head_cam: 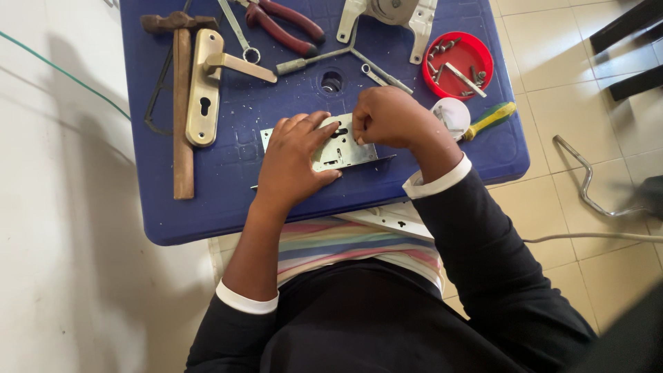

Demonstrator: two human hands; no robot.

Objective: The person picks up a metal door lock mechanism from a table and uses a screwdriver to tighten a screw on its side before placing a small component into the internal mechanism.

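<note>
**Lock case under both hands, fittings laid out around it**

The work sits mid-way, by my reading: the silver mortise lock case [338, 148] lies flat on the blue plastic table [228, 207], near its 6 o'clock edge, with its cover plate on and its long faceplate toward the person. The loose screws in the lid and the unmounted handle suggest that fastening and fitting are yet to be done, though whether the case is being opened or closed cannot be told.

From the left:

- One wooden-handled hammer [182, 117], at 9 o'clock from the lock case, lying lengthwise.
- One brass lever handle on its long backplate [202, 90], touching the hammer's right side, lever pointing toward 3 o'clock.
- One left hand [293, 162], spread flat with fingers wide, pressing down on the left half of the case.
- One pair of red-handled pliers [286, 27] at 12 o'clock, with a few slim metal rods and wrenches beside it; their exact number is hard to tell.
- One right hand [390, 117], curled narrow, fingertips pinched at the case's top edge; whether it holds a small part is hidden.
- One grey metal bracket [390, 14] at the table's far edge.
- One red round lid [459, 62] at 2 o'clock, holding several screws and small pieces, too jumbled to count.
- One white disc [452, 114] and one yellow-and-green-handled screwdriver [490, 119], just right of the right hand.
</note>
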